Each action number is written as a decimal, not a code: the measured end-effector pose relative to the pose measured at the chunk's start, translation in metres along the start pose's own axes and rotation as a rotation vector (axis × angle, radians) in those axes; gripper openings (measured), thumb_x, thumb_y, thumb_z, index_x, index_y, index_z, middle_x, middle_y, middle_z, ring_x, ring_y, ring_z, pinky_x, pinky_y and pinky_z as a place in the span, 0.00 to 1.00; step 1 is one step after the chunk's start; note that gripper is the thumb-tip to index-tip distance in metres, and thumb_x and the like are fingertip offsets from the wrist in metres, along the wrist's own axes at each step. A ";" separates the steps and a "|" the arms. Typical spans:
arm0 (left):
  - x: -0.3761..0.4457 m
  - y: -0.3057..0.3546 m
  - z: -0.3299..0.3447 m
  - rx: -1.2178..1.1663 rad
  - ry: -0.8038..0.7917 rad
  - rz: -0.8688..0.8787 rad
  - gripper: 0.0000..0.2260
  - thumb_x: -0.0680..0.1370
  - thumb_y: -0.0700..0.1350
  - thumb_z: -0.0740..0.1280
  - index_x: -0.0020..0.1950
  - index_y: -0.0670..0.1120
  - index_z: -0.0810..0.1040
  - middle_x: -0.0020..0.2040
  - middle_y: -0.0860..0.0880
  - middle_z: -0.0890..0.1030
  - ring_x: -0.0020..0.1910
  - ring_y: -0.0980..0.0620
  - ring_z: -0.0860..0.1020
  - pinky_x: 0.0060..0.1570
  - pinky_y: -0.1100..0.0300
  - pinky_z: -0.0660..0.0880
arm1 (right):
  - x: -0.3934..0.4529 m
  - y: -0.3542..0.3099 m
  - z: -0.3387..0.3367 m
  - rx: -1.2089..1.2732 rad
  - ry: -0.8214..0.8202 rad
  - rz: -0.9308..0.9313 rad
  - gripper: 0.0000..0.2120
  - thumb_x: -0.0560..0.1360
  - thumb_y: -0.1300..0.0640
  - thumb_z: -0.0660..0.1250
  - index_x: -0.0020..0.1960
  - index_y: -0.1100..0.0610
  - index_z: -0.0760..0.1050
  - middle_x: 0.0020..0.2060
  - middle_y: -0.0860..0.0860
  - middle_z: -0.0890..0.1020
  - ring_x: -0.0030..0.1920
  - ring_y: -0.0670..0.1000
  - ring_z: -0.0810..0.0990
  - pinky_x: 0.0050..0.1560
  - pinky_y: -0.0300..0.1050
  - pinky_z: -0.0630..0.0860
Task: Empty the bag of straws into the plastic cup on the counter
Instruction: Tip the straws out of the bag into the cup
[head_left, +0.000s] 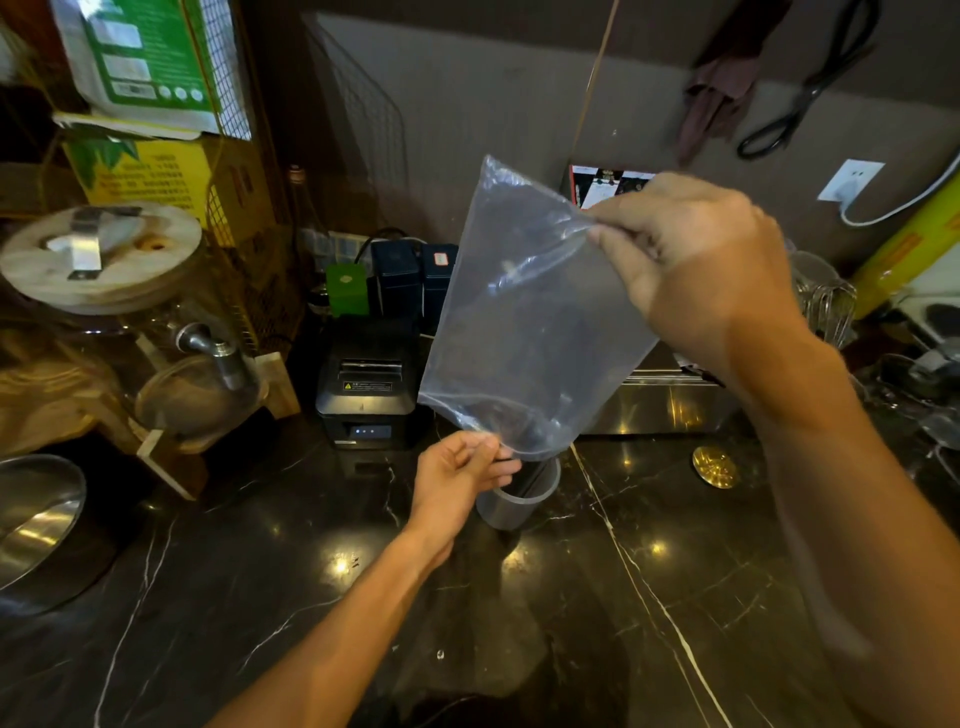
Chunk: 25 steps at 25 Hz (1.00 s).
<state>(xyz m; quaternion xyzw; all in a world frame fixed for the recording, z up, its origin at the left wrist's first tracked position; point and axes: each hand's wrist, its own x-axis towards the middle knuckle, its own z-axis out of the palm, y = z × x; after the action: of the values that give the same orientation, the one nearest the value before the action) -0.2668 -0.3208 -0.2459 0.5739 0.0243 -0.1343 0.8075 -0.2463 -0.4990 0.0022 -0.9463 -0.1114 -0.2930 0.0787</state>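
A clear plastic bag hangs upside down over the counter. My right hand pinches its upper corner, raised high. Lower down, my left hand grips the bag's bottom edge, its mouth, right above a clear plastic cup. Dark straws stand slanted in the cup, just below the bag's mouth. The bag looks nearly see-through, with only faint dark shapes near its lower end.
A black receipt printer stands behind the cup. A glass dispenser with a wooden lid and a steel bowl are on the left. A steel box, a gold disc and glassware sit on the right. The counter is dark marble.
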 end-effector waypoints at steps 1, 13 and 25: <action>0.001 0.004 0.001 0.006 -0.009 0.026 0.08 0.82 0.41 0.67 0.54 0.37 0.83 0.50 0.38 0.87 0.52 0.40 0.87 0.52 0.53 0.85 | 0.002 -0.001 -0.006 -0.014 0.024 -0.004 0.13 0.81 0.49 0.64 0.60 0.50 0.84 0.50 0.55 0.84 0.53 0.63 0.82 0.50 0.59 0.80; -0.002 0.015 0.000 0.035 0.000 0.068 0.06 0.82 0.40 0.67 0.54 0.40 0.83 0.49 0.40 0.88 0.49 0.45 0.87 0.51 0.54 0.84 | 0.000 -0.002 -0.021 -0.024 0.029 -0.002 0.13 0.82 0.48 0.64 0.60 0.50 0.83 0.50 0.55 0.84 0.52 0.63 0.82 0.50 0.58 0.80; 0.005 0.046 -0.010 0.001 0.139 0.210 0.07 0.82 0.40 0.66 0.48 0.47 0.83 0.55 0.45 0.86 0.58 0.47 0.84 0.61 0.50 0.79 | -0.006 0.004 -0.031 0.130 0.204 0.065 0.13 0.80 0.49 0.65 0.57 0.52 0.85 0.45 0.55 0.84 0.46 0.57 0.81 0.49 0.58 0.79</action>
<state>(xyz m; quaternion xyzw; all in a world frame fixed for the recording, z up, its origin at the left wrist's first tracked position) -0.2497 -0.2983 -0.2074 0.5818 0.0200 -0.0090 0.8131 -0.2666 -0.5109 0.0240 -0.9076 -0.0908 -0.3772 0.1604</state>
